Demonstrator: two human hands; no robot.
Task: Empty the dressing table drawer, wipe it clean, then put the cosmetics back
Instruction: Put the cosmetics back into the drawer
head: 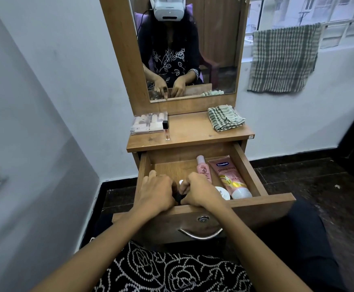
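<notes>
- Open drawer (243, 165), part-emptied: Vaseline tube (230, 178), pink bottle (203, 169) and white jar (222, 192) lie at its right.
- Left hand (155, 193) and right hand (199, 191) both grip small dark items at the front, likely to lift out.
- Clear cosmetics box (148, 124), lip gloss (166, 129) and checked cloth (224, 120) wait on the table (193, 131).

Your drawer (246, 165) stands open with bare floor along its back-left corner, pink bottle (203, 168), Vaseline tube (230, 178) and white jar (222, 192) crowding its right side, table (193, 131) middle free between clear case (148, 123) at left edge and folded cloth (225, 118) at right.
</notes>
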